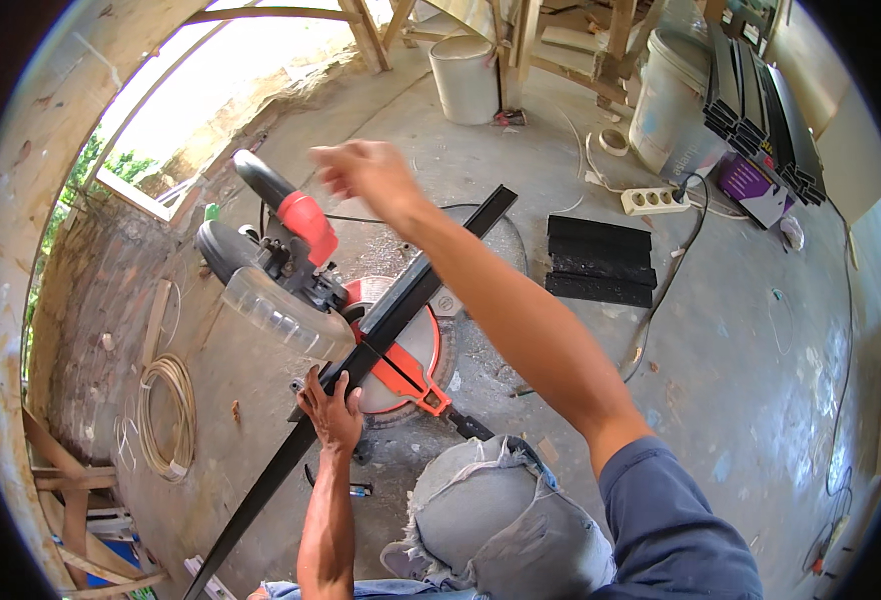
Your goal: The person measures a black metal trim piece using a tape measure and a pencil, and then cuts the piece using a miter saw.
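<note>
A miter saw (376,378) with red and black parts stands on the floor in front of me, its head tilted up and its clear blade guard (281,310) facing me. Across the saw's base runs a long black profile (401,300), its near end reaching toward the lower left. My left hand (332,413) grips the profile left of the red slotted plate, fingers over its edge. Above the saw, my right hand (366,180) is raised with loosely bent fingers and nothing in it. It is apart from the saw's black handle (261,178).
Short black pieces (601,260) lie right of the saw, near a power strip (655,201) and its cable. A stack of black profiles (761,110) leans beside a large bucket (673,90). A white bucket (464,80) stands behind. Coiled cable (167,415) lies left.
</note>
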A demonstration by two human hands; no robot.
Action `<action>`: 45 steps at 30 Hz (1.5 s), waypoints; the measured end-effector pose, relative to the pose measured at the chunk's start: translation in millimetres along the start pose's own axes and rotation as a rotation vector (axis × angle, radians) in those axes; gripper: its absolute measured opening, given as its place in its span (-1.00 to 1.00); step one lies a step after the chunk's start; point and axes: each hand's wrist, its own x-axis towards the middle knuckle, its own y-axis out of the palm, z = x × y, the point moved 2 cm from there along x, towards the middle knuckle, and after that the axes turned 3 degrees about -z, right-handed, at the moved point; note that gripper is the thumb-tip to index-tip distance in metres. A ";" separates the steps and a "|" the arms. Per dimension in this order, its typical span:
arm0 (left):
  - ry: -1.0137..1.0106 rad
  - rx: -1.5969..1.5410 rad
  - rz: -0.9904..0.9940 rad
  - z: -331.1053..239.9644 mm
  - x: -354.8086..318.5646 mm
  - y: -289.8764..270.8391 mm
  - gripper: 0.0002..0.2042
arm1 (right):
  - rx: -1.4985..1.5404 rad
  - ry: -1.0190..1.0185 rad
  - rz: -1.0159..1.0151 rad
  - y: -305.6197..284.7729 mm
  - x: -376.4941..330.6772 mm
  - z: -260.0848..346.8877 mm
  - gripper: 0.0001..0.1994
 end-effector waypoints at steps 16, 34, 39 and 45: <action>0.269 0.194 0.361 49.8 -16.8 -76.0 -0.25 | -0.302 0.401 -0.535 -186.8 -36.8 -258.5 -0.61; 0.023 -0.669 -0.054 -36.9 26.9 -303.5 -0.35 | -0.243 -0.332 0.484 31.9 -147.2 111.7 -0.75; -0.078 -1.063 -0.284 -24.1 27.7 -283.7 -0.46 | -0.278 -0.216 0.898 137.1 -156.8 107.9 -0.81; -0.491 -1.208 -0.450 43.2 -1.6 -286.0 -0.70 | -0.261 -0.421 0.835 245.2 -171.3 67.6 -0.82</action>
